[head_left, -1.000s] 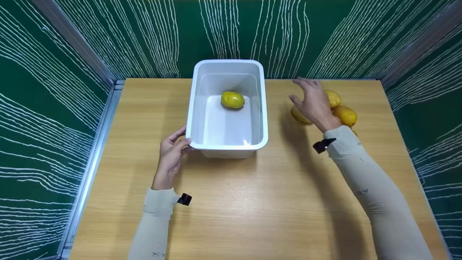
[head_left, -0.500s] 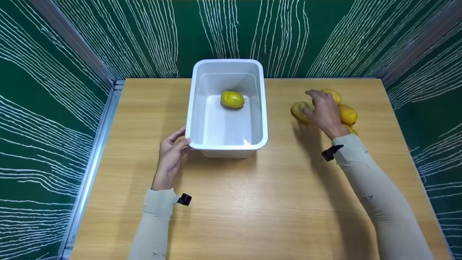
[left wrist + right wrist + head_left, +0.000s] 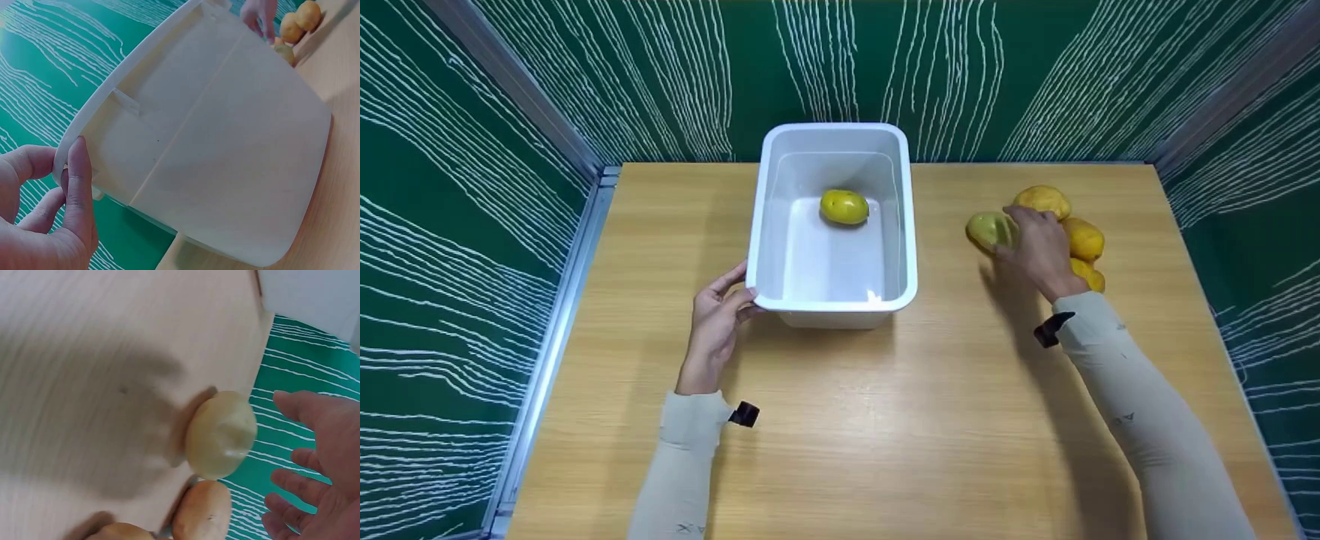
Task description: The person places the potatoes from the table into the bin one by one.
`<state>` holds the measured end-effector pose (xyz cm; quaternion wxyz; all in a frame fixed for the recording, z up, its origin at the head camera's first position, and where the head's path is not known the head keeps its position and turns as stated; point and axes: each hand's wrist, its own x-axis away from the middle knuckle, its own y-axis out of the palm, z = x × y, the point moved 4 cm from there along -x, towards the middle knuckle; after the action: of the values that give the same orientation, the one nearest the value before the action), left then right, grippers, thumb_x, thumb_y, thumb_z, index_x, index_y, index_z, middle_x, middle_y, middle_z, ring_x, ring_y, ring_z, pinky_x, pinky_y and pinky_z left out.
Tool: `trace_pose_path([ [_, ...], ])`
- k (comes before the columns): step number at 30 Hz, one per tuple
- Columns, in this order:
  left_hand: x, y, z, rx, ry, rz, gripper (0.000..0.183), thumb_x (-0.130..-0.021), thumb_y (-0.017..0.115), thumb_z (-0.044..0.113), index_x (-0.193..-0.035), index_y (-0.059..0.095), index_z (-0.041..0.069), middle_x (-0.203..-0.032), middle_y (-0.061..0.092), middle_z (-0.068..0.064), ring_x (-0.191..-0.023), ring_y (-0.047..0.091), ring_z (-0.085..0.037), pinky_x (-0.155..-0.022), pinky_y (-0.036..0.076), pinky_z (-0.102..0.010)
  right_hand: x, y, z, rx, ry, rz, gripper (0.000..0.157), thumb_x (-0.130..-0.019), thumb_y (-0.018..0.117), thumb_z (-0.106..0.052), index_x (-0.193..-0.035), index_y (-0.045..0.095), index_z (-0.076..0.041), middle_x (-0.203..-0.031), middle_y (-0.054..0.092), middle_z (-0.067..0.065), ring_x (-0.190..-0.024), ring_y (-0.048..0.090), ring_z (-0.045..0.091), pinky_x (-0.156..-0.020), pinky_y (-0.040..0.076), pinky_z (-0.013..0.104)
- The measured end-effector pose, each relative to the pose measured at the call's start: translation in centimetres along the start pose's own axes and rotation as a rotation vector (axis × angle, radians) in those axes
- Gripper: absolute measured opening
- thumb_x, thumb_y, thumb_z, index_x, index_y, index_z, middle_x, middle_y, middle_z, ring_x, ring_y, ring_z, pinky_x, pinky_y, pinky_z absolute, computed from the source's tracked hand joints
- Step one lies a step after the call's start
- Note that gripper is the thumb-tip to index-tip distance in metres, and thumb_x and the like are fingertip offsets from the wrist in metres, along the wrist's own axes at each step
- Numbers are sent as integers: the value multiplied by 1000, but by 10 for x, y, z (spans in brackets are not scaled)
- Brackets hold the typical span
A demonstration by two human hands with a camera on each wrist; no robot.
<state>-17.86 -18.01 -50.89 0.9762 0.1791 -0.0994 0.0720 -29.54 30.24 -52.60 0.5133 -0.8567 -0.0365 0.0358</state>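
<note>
A deep white plastic bin [image 3: 832, 306] stands on the wooden table with one yellow-green mango [image 3: 844, 207] inside. At its near left corner, my left hand [image 3: 712, 326] pinches the rim between thumb and fingers; the left wrist view shows the thumb [image 3: 79, 174] against the outer side. To the right of the bin, my right hand [image 3: 1042, 251] hovers over a cluster of mangoes, its fingers spread around a pale green mango [image 3: 988, 229]. In the right wrist view, a gap shows between the open fingers and that green mango [image 3: 222, 433].
Behind and beside my right hand lie yellow mangoes: one at the back [image 3: 1042, 199], one at the right [image 3: 1084, 238] and one nearer [image 3: 1087, 275]. Green walls [image 3: 877, 75] with white wavy lines enclose the table [image 3: 840, 450] at the back and sides.
My right hand has come down and back toward me, over the mango cluster beside the green mango. My left hand and the bin have stayed in place.
</note>
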Motion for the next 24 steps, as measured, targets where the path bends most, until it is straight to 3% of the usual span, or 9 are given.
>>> trace_pose_path([
  [17, 0, 2, 2, -16, -19, 35, 53, -95, 60, -16, -147, 53, -11, -130, 54, -18, -82, 70, -16, -67, 65, -21, -1, 23, 21, 65, 76, -18, 68, -96, 76, -14, -155, 45, 0, -158, 44, 27, -138, 37, 50, -122, 30, 72],
  [24, 1, 0, 1, -18, -15, 21, 53, -95, 60, -16, -147, 52, -11, -131, 54, -18, -84, 70, -16, -68, 65, -21, -3, 32, 26, 110, 84, -11, 70, -96, 79, -19, -153, 44, 3, -153, 46, 30, -132, 39, 51, -118, 34, 71],
])
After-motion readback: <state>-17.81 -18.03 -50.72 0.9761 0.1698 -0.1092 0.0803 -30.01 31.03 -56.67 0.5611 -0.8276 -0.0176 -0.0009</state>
